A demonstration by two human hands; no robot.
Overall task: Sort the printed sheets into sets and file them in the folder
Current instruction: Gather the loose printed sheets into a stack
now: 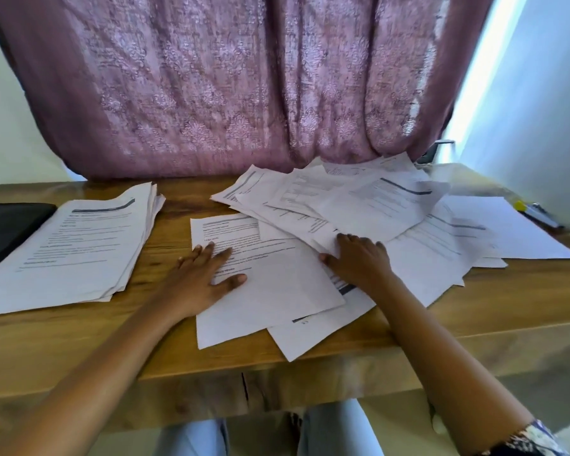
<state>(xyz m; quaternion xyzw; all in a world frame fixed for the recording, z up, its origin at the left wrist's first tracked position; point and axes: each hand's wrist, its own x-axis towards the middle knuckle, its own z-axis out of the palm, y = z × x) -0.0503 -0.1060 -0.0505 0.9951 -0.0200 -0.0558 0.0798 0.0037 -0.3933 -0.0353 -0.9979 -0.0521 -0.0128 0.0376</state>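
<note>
While the left hand [204,274] lies flat with fingers spread on the nearest sheet [277,291], pinning it to the table [474,311], the right hand [356,258] rests palm-down on the loose pile [375,205] just beside it, fingers nearly straight and gripping nothing. To do this step well, the left hand should hold that sheet down so that it does not slide toward the near edge, which one corner of the heap reaches. Meanwhile the right should draw one sheet at a time off the heap and match its heading to the neat stack [79,245] further left. A dark flat thing [4,232] at the far left edge is probably the folder, with nothing filed in it yet. Each sheet carries a dark bar above lines of print, but the lettering is too blurred to read; no brand or label shows.
</note>
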